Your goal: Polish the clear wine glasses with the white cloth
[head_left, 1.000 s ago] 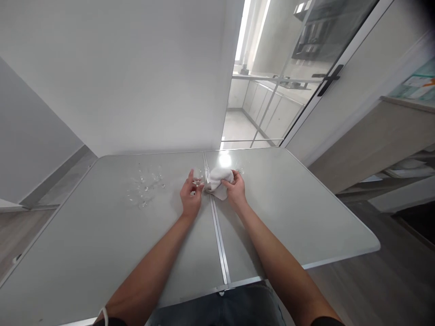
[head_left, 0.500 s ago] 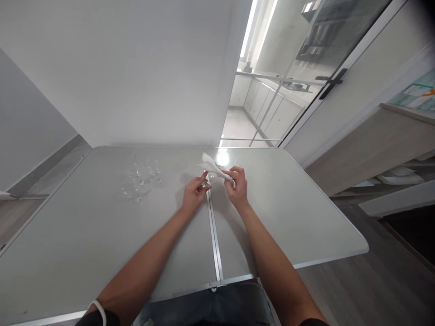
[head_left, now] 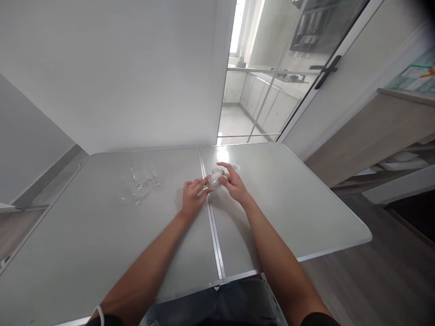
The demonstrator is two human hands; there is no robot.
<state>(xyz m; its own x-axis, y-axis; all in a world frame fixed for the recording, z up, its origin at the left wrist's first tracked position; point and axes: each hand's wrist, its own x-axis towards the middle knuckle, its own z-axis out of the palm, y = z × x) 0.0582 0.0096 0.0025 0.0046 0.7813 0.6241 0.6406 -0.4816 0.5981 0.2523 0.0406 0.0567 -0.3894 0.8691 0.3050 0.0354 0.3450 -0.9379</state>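
My left hand [head_left: 191, 198] and my right hand [head_left: 234, 184] meet over the table's middle seam. Between them is a small clear glass [head_left: 211, 184] lying tilted, with a white cloth [head_left: 216, 176] bunched in or around its bowl. The left hand's fingers pinch the near end of the glass, which looks like the stem. Curled over the bowl, the right hand's fingers and thumb press on the cloth. I cannot tell how much of the cloth is inside the glass.
Several more clear glasses [head_left: 138, 189] stand in a cluster on the left half of the grey folding table [head_left: 102, 235]. Another small clear item [head_left: 235, 167] sits just beyond my right hand. A white wall is behind the table and a glass door at right.
The cloth was stretched out in the air between both hands half a second ago. It is now balled up at the glass, and both hands have closed in together, lower over the table.
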